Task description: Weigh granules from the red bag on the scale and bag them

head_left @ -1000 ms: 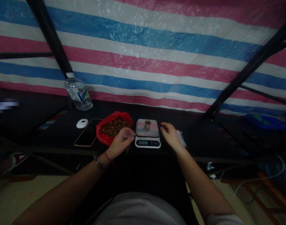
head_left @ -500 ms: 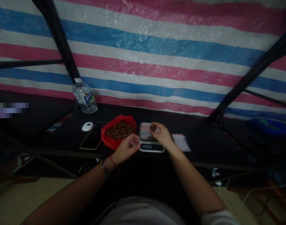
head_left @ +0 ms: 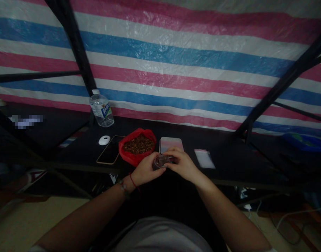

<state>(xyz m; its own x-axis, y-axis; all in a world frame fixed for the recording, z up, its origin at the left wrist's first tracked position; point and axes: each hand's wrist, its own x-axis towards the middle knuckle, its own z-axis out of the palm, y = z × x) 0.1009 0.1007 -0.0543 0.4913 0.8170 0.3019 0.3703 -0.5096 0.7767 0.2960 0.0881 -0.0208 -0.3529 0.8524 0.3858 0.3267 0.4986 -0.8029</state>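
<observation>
My left hand (head_left: pixel 144 170) is closed around a small clear plastic cup (head_left: pixel 157 162) just in front of the scale. My right hand (head_left: pixel 185 166) has its fingers curled round a second small clear cup, mostly hidden and brought up against the first. Whether bits pass between the cups is too dim to tell. Behind the hands lies a flat kitchen scale (head_left: pixel 171 142); its front display is covered by the hands. Left of it sits an open red plastic bag (head_left: pixel 127 158) full of brown seed-like pieces (head_left: pixel 138 144).
Left of the bag lie a phone (head_left: pixel 109 151) and a white rounded gadget (head_left: pixel 104 140). A clear bottle (head_left: pixel 101 111) stands behind them. Small clear zip bags (head_left: pixel 204 159) lie right of the scale. Black metal posts (head_left: pixel 81 59) frame the dark tabletop (head_left: pixel 229 150), with striped sheeting behind.
My right hand has lifted its cup off the scale and moved left towards me. My left hand has shifted right, so the two cups now meet. The view has turned slightly.
</observation>
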